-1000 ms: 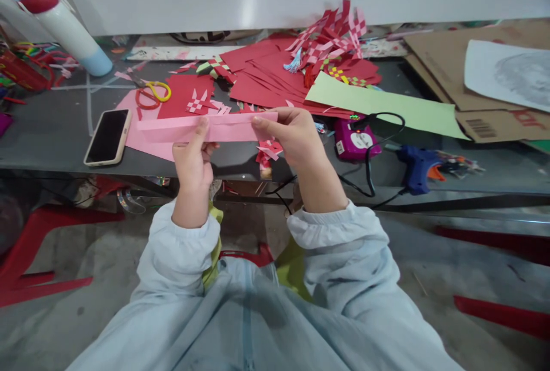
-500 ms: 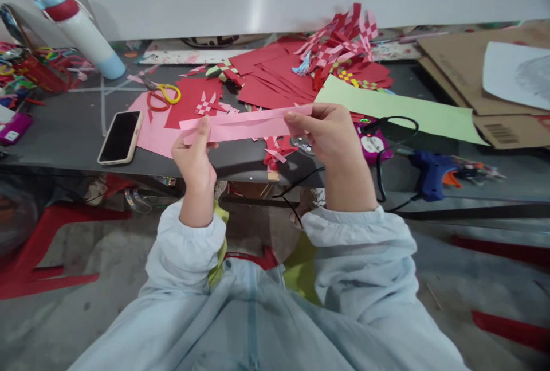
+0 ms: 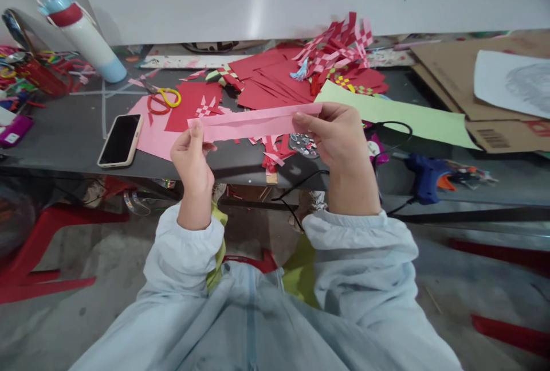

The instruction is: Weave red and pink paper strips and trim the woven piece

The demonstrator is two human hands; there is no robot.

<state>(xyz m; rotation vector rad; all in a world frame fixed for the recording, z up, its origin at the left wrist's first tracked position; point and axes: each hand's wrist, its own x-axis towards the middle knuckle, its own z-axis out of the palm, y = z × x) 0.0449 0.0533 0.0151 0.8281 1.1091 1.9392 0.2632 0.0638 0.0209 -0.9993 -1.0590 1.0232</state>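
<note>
A pink paper strip point(image 3: 253, 122) with a lengthwise crease stretches between my two hands, held above the front of the dark table. My left hand point(image 3: 193, 167) pinches its left end between thumb and fingers. Its right end is gripped by my right hand point(image 3: 339, 133), thumb on top and the other fingers mostly hidden behind. Below and behind the strip lie a larger pink sheet point(image 3: 157, 139), a red sheet point(image 3: 184, 101) and a small woven red-and-pink piece point(image 3: 207, 106). Red and pink scraps point(image 3: 275, 150) lie under the strip.
Scissors point(image 3: 165, 98) with yellow and red handles and a phone point(image 3: 121, 140) lie left; a bottle point(image 3: 81, 35) stands behind. Red sheets point(image 3: 270, 84) and woven strips point(image 3: 335, 41) are piled at the back. Rightward are a green sheet point(image 3: 395, 113), cardboard point(image 3: 455, 73) and a blue glue gun point(image 3: 425, 176).
The strip and my right hand have shifted slightly right, uncovering more of a round clear container of small pieces beneath. Both hands keep their hold. The view has tilted a little.
</note>
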